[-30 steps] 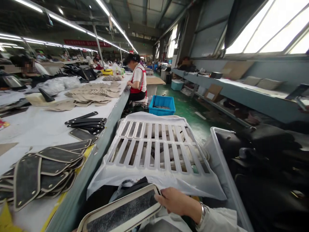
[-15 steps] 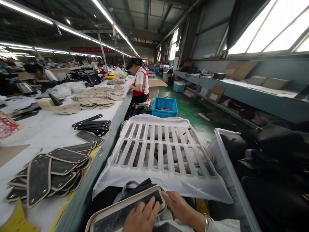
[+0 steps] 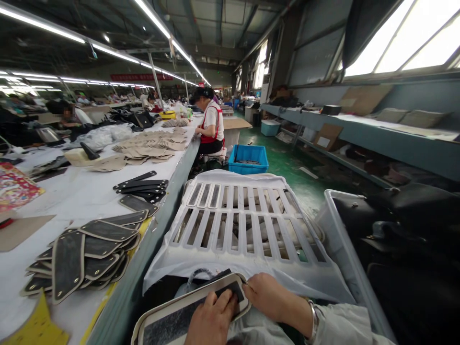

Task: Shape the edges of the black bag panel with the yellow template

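Observation:
A long rounded panel (image 3: 174, 321), dark in the middle with a pale cream border, lies tilted at the bottom in front of me. My left hand (image 3: 213, 314) rests on its dark face with fingers apart and slightly bent; the thumb is hidden. At the panel's right end, the closed fingers of my right hand (image 3: 268, 297) pinch the cream edge. A silver bracelet circles that wrist. Dark material and a pale loop (image 3: 199, 274) show just behind the panel.
Ahead stands a white slotted tray (image 3: 237, 258) with three pale-edged dark strips in its slots. Finished-looking dark panels (image 3: 97, 239) are piled on the left table (image 3: 104, 203). A grey bin (image 3: 345, 249) with black pieces flanks me. Beyond are a blue crate (image 3: 247, 167) and a seated person (image 3: 212, 124).
My left fingers have bent more on the panel. My right hand has shifted slightly up and right, closing tighter at the edge. The whole view has drifted slightly.

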### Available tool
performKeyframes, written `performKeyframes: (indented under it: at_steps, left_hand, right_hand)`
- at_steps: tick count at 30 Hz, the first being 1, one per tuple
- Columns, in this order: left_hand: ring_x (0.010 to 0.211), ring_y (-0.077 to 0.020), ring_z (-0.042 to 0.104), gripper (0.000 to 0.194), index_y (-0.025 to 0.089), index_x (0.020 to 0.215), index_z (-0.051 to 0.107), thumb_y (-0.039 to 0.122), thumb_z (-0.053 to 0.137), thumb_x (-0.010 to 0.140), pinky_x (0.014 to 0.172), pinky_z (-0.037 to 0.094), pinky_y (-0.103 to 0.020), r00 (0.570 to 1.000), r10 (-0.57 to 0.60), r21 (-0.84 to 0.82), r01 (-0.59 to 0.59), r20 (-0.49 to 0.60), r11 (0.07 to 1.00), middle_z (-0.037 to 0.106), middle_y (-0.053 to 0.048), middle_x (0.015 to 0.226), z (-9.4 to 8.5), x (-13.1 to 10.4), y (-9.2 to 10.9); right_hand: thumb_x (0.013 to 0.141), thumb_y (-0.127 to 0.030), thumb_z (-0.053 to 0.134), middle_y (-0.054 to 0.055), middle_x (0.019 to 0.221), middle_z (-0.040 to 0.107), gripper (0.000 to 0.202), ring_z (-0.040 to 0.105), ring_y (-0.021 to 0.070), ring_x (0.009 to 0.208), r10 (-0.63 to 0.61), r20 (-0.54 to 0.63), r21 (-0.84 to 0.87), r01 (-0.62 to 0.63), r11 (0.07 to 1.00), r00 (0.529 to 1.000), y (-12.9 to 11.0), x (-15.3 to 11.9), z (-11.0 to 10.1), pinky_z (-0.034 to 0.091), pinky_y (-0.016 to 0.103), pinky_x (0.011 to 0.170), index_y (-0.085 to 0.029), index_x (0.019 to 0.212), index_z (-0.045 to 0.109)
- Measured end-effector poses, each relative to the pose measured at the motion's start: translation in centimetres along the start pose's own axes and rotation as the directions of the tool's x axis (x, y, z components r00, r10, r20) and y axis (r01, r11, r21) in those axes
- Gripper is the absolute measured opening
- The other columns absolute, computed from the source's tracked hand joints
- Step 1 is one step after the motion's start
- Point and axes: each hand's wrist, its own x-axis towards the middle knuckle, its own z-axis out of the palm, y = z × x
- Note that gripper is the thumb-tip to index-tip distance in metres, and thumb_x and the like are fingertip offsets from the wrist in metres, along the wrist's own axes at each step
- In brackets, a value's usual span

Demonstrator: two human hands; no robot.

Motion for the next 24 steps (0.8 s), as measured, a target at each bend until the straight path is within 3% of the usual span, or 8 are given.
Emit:
performKeyframes:
  at_steps: [2,4,6,8,10,13,15,24]
  left_hand:
    - [0.115,-0.0314,0.050,0.075,0.022,0.136,0.044,0.045,0.070,0.069,0.096,0.046,-0.040,0.998,0.061,-0.095,-0.064,-0.035,0.993,0.049,-0.010,0.137,-0.5,-1.1,-1.0]
    - [0.111,-0.0268,0.055,0.069,0.021,0.136,0.043,0.046,0.065,0.075,0.096,0.046,-0.036,0.976,0.109,-0.154,-0.139,-0.188,0.978,0.054,-0.010,0.131,-1.0,-2.5,-2.2]
    - [0.110,-0.0238,0.056,0.057,0.020,0.135,0.042,0.042,0.057,0.084,0.096,0.047,-0.035,0.905,0.050,-0.111,-0.107,-0.422,0.988,0.057,-0.010,0.127,-1.6,-3.6,-3.4]
    - [0.114,-0.0257,0.053,0.050,0.018,0.133,0.044,0.038,0.051,0.088,0.096,0.046,-0.040,0.825,-0.049,-0.030,0.039,-0.563,0.999,0.058,-0.012,0.126,-2.5,-3.7,-4.1]
    - [0.114,-0.0278,0.053,0.044,0.017,0.129,0.048,0.033,0.051,0.088,0.095,0.045,-0.045,0.866,-0.095,0.031,0.126,-0.491,0.992,0.060,-0.012,0.122,-3.6,-2.5,-4.3]
    - [0.099,-0.0248,0.062,0.027,0.019,0.108,0.062,0.023,0.042,0.091,0.087,0.049,-0.040,0.983,-0.068,0.061,0.080,-0.170,0.995,0.069,-0.009,0.103,-4.8,0.3,-4.1]
    - [0.089,-0.0250,0.065,0.030,0.018,0.094,0.066,0.019,0.036,0.091,0.080,0.051,-0.039,0.995,-0.062,0.065,0.067,-0.072,0.996,0.070,-0.010,0.091,-5.0,1.8,-4.0]
    - [0.082,-0.0282,0.066,0.032,0.015,0.083,0.068,0.025,0.038,0.089,0.074,0.048,-0.037,0.997,-0.077,-0.024,0.076,-0.026,0.997,0.071,-0.013,0.085,-4.7,2.9,-4.2]
  right_hand:
    - [0.085,-0.010,0.043,0.014,0.077,0.068,0.025,0.064,0.0247,0.071,-0.068,-0.014,-0.164,0.065,0.984,0.998,-0.7,0.0,-0.1,0.040,0.030,0.056,-0.013,0.084,0.068]
    - [0.081,-0.004,0.045,0.013,0.078,0.067,0.026,0.065,0.0269,0.072,-0.075,-0.040,-0.230,0.064,0.971,0.996,-1.4,-0.2,-0.1,0.043,0.033,0.057,-0.013,0.088,0.068]
    - [0.078,-0.001,0.045,0.013,0.080,0.067,0.029,0.065,0.0278,0.072,-0.044,-0.082,-0.255,0.022,0.967,0.996,-1.8,-0.3,-0.1,0.045,0.034,0.056,-0.014,0.089,0.068]
    - [0.077,0.000,0.045,0.014,0.082,0.066,0.029,0.065,0.0283,0.074,-0.034,-0.085,-0.266,0.010,0.964,0.996,-2.1,-0.2,-0.2,0.045,0.034,0.056,-0.013,0.089,0.068]
    - [0.077,-0.001,0.045,0.014,0.082,0.067,0.027,0.066,0.0277,0.073,-0.013,-0.058,-0.248,-0.002,0.969,0.998,-2.3,0.0,-0.4,0.046,0.033,0.055,-0.012,0.088,0.068]
    - [0.077,-0.003,0.046,0.013,0.080,0.067,0.025,0.066,0.0269,0.069,0.037,-0.052,-0.218,-0.047,0.975,0.998,-2.3,0.3,-0.8,0.046,0.032,0.053,-0.013,0.085,0.068]
    - [0.076,-0.004,0.047,0.013,0.079,0.066,0.024,0.066,0.0271,0.068,0.016,-0.037,-0.219,-0.024,0.975,0.999,-2.2,0.4,-0.8,0.046,0.032,0.053,-0.013,0.082,0.068]
    - [0.079,-0.006,0.044,0.012,0.080,0.069,0.026,0.067,0.0265,0.072,-0.020,0.035,-0.180,0.026,0.983,0.999,-1.2,1.3,0.3,0.046,0.030,0.055,-0.013,0.082,0.069]
